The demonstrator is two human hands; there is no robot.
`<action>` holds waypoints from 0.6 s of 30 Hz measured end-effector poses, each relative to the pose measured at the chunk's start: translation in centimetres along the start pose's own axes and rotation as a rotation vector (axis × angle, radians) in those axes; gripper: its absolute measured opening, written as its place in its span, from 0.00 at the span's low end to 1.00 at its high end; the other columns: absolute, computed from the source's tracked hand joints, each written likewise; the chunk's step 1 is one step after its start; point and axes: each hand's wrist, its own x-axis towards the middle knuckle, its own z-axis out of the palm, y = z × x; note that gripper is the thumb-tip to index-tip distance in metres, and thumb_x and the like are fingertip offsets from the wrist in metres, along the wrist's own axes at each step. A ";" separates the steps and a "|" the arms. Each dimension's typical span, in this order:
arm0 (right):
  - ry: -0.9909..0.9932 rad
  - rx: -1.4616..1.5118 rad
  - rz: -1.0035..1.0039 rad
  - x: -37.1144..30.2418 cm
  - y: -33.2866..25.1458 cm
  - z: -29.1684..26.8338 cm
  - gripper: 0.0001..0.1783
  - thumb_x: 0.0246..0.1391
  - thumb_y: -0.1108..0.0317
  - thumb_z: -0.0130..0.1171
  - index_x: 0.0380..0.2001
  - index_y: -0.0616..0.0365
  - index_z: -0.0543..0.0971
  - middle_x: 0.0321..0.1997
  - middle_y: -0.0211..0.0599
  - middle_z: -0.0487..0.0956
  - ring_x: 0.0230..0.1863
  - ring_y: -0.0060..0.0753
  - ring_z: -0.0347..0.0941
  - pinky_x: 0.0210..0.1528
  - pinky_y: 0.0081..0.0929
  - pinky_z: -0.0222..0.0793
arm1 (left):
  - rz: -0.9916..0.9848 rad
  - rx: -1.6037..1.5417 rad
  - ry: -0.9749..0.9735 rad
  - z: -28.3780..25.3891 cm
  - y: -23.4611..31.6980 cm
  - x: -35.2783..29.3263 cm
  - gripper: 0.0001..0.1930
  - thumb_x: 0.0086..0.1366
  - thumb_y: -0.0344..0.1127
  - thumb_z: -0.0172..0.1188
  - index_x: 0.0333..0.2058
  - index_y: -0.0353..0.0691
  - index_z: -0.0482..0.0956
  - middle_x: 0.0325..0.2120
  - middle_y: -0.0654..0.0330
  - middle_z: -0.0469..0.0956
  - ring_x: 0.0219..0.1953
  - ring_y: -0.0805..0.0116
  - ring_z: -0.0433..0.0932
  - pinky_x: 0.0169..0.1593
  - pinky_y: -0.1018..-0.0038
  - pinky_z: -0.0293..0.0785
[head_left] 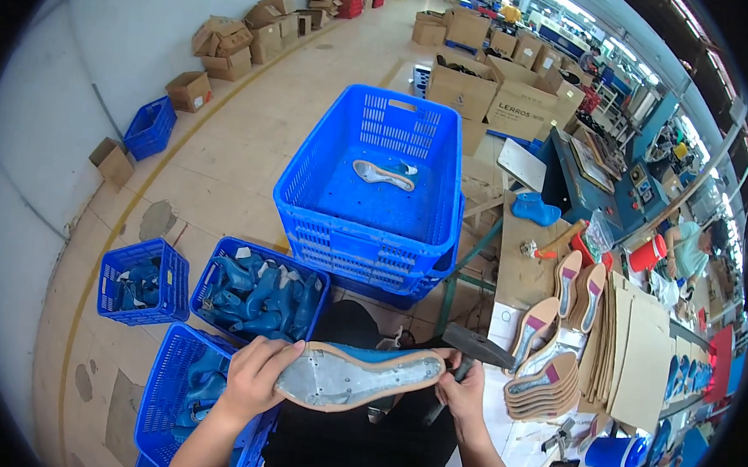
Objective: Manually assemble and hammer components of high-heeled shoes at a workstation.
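Last (358, 381) spans 2 hands, underside up. Left hand (255, 378): fingers curled over Last, gripping left end. Right hand (465, 392): fingers closed around hammer (480, 347), fingertips at Last's right end. Crate (348, 239) stands ahead.

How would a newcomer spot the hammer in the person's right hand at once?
On the right is a table. By its left edge, the right hand grips the hammer. Its dark, blocky head sets it apart from the tan insoles to its right.
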 end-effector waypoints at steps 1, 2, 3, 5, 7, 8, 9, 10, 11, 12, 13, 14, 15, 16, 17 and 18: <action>-0.003 0.005 0.002 -0.1 -1.1 0.5 0.21 0.65 0.64 0.71 0.38 0.53 0.65 0.51 0.54 0.84 0.16 0.19 0.66 0.14 0.19 0.60 | -0.001 0.005 -0.002 -0.3 0.0 1.3 0.24 0.49 0.33 0.78 0.46 0.32 0.85 0.32 0.53 0.81 0.27 0.56 0.81 0.31 0.66 0.77; 0.115 -0.029 0.027 0.2 -2.3 1.0 0.19 0.66 0.64 0.70 0.38 0.53 0.66 0.44 0.47 0.83 0.16 0.18 0.66 0.14 0.19 0.59 | 0.031 -0.054 0.007 -0.9 0.1 3.0 0.23 0.49 0.38 0.81 0.42 0.33 0.86 0.27 0.55 0.79 0.24 0.57 0.79 0.28 0.67 0.74; 0.230 -0.059 0.057 0.4 -3.6 1.5 0.17 0.68 0.64 0.68 0.38 0.53 0.66 0.38 0.40 0.82 0.15 0.18 0.66 0.14 0.19 0.58 | 0.060 -0.108 0.013 -1.5 0.2 4.7 0.23 0.48 0.42 0.83 0.38 0.34 0.87 0.22 0.57 0.77 0.21 0.58 0.78 0.25 0.68 0.70; 0.271 -0.194 0.046 1.3 -5.8 2.3 0.13 0.72 0.61 0.63 0.38 0.53 0.70 0.25 0.23 0.73 0.13 0.16 0.63 0.14 0.19 0.57 | -0.092 -0.207 0.028 -0.9 -0.2 7.9 0.21 0.49 0.47 0.85 0.22 0.39 0.82 0.16 0.57 0.72 0.16 0.59 0.74 0.22 0.67 0.67; 0.268 -0.090 0.010 2.1 -6.2 1.7 0.13 0.72 0.60 0.63 0.38 0.53 0.72 0.26 0.25 0.73 0.13 0.16 0.62 0.14 0.19 0.55 | -0.317 -0.257 -0.047 0.1 -0.8 11.7 0.22 0.59 0.48 0.80 0.23 0.36 0.80 0.16 0.56 0.75 0.18 0.65 0.77 0.25 0.69 0.69; 0.255 -0.134 -0.240 2.7 -3.6 -0.3 0.12 0.75 0.59 0.58 0.41 0.54 0.72 0.30 0.37 0.80 0.11 0.16 0.59 0.12 0.18 0.53 | -0.419 -0.413 -0.021 1.7 -1.1 13.7 0.21 0.64 0.48 0.76 0.27 0.34 0.84 0.18 0.57 0.79 0.21 0.74 0.78 0.27 0.70 0.71; 0.249 -0.123 -0.241 2.4 -4.5 -0.4 0.12 0.75 0.59 0.58 0.41 0.54 0.72 0.30 0.37 0.80 0.11 0.16 0.59 0.12 0.18 0.53 | -0.535 -0.426 -0.095 2.2 -2.1 15.0 0.20 0.68 0.48 0.73 0.32 0.33 0.88 0.20 0.60 0.82 0.24 0.78 0.78 0.29 0.72 0.74; 0.223 0.023 -0.097 1.6 -6.4 -0.2 0.12 0.77 0.57 0.55 0.44 0.54 0.71 0.36 0.43 0.82 0.11 0.16 0.59 0.13 0.18 0.55 | -0.623 -0.540 -0.065 3.2 -2.4 16.6 0.21 0.69 0.50 0.71 0.37 0.32 0.90 0.21 0.62 0.82 0.25 0.77 0.79 0.31 0.72 0.74; 0.188 0.173 0.041 1.2 -7.5 -0.3 0.12 0.78 0.56 0.52 0.46 0.54 0.70 0.41 0.50 0.85 0.12 0.16 0.59 0.14 0.17 0.57 | -0.562 -0.522 -0.009 4.4 -4.1 17.4 0.23 0.71 0.52 0.69 0.40 0.32 0.90 0.22 0.63 0.82 0.25 0.77 0.78 0.29 0.73 0.73; 0.255 0.118 0.010 0.7 -6.8 -1.8 0.11 0.80 0.57 0.47 0.46 0.53 0.67 0.41 0.58 0.85 0.06 0.18 0.50 0.07 0.17 0.48 | -0.597 -0.522 0.012 5.8 -5.6 18.5 0.24 0.71 0.52 0.69 0.38 0.31 0.89 0.21 0.63 0.82 0.24 0.77 0.78 0.29 0.73 0.73; 0.297 0.121 0.015 -0.3 -6.2 -3.6 0.12 0.79 0.56 0.49 0.48 0.54 0.68 0.39 0.56 0.84 0.07 0.16 0.53 0.08 0.16 0.50 | -0.634 -0.523 0.034 7.2 -7.1 19.7 0.24 0.71 0.53 0.68 0.36 0.31 0.89 0.20 0.62 0.81 0.23 0.76 0.77 0.28 0.73 0.73; 0.367 0.102 0.045 -1.4 -6.0 -5.1 0.13 0.79 0.57 0.50 0.48 0.55 0.67 0.37 0.56 0.84 0.07 0.17 0.53 0.08 0.17 0.50 | -0.620 -0.530 0.030 8.2 -8.4 21.0 0.24 0.71 0.53 0.68 0.36 0.31 0.89 0.20 0.62 0.81 0.23 0.76 0.77 0.28 0.73 0.73; 0.441 0.082 0.076 -2.3 -5.6 -6.5 0.13 0.79 0.57 0.51 0.47 0.56 0.67 0.36 0.57 0.84 0.07 0.17 0.54 0.08 0.18 0.51 | -0.730 -0.462 -0.023 9.2 -9.8 22.3 0.25 0.71 0.54 0.68 0.34 0.31 0.88 0.19 0.61 0.81 0.21 0.75 0.77 0.27 0.72 0.73; 0.500 0.070 0.106 -3.4 -5.2 -7.9 0.13 0.78 0.58 0.52 0.48 0.56 0.67 0.34 0.55 0.84 0.07 0.17 0.54 0.08 0.18 0.51 | -0.839 -0.390 -0.078 10.4 -11.3 23.6 0.26 0.71 0.55 0.67 0.32 0.31 0.87 0.18 0.60 0.81 0.18 0.73 0.76 0.27 0.71 0.73; 0.556 0.059 0.139 -4.7 -4.8 -8.9 0.13 0.78 0.58 0.52 0.49 0.57 0.67 0.33 0.52 0.83 0.07 0.16 0.54 0.08 0.18 0.51 | -0.831 -0.395 -0.084 11.7 -13.4 24.7 0.26 0.71 0.55 0.67 0.32 0.31 0.87 0.18 0.60 0.81 0.18 0.73 0.76 0.27 0.71 0.73; 0.633 0.038 0.150 -6.0 -4.2 -9.9 0.12 0.79 0.59 0.50 0.50 0.57 0.67 0.32 0.52 0.83 0.06 0.14 0.50 0.07 0.16 0.46 | -0.860 -0.348 -0.184 13.8 -15.8 25.8 0.26 0.71 0.55 0.66 0.32 0.31 0.87 0.18 0.58 0.82 0.17 0.69 0.78 0.25 0.69 0.74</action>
